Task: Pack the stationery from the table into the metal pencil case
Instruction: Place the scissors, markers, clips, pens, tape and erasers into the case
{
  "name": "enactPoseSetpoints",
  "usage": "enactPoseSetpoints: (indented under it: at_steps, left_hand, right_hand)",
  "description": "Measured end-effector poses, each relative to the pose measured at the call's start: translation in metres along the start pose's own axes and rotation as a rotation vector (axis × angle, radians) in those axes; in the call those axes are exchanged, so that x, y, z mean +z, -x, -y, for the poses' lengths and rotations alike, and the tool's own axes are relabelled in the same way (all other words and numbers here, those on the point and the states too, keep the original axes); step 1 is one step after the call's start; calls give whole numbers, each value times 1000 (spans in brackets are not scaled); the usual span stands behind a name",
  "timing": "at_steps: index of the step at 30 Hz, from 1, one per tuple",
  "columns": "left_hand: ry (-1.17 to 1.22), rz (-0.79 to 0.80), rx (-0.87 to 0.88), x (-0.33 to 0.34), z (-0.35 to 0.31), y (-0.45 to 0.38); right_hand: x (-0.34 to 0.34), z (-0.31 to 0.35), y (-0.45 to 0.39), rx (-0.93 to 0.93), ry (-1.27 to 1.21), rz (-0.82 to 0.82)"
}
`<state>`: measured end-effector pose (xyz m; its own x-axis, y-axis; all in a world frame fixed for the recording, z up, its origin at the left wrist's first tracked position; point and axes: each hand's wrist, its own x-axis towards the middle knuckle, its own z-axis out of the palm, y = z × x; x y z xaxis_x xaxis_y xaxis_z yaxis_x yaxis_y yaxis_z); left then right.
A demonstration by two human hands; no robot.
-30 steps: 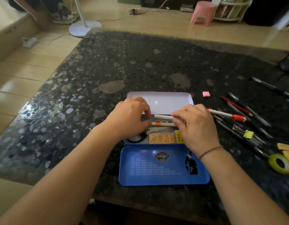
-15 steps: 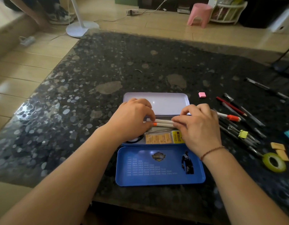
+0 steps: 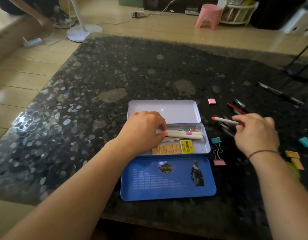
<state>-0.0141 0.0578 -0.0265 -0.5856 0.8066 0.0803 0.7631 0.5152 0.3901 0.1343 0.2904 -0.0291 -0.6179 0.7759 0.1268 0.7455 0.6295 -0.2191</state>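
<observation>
1. Left hand (image 3: 143,129) sits inside the metal pencil case (image 3: 206,146), fingers curled onto the orange-tipped end of the white markers (image 3: 182,135). My guess is it's pinning them flat along the tray so they don't roll while more stuff goes in.
2. Right hand (image 3: 257,134) is out over the pile of pens (image 3: 234,110) to the right of the case, with another white marker (image 3: 224,120), orange tip pointing left, at its fingertips. It's motion-blurred, so I honestly can't tell if that grip is clamped on the marker or the fingers are just arriving at it.
3. The case itself: open near the front edge of the dark speckled table (image 3: 115,75), pale lid interior folded back away from me. A blue tray (image 3: 167,179) with a badge logo and a small figure lies just in front, looks like a removed insert or second lid.
4. Already inside: a row of tan erasers (image 3: 166,149) and a yellow box (image 3: 186,146) along the near wall, markers above them.
5. Not packed yet: teal binder clip (image 3: 216,140) and pink binder clip (image 3: 219,162) just beside the case, a pink eraser (image 3: 211,101), plus the pens.
</observation>
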Motion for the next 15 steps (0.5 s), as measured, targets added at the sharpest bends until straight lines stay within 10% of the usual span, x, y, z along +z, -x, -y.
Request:
enactPoseSetpoints:
  at_steps: [15]
  left_hand:
    - [-46, -49, -31, 7, -8, -4]
  right_hand:
    - [-7, -11, 0, 62, -64, -114]
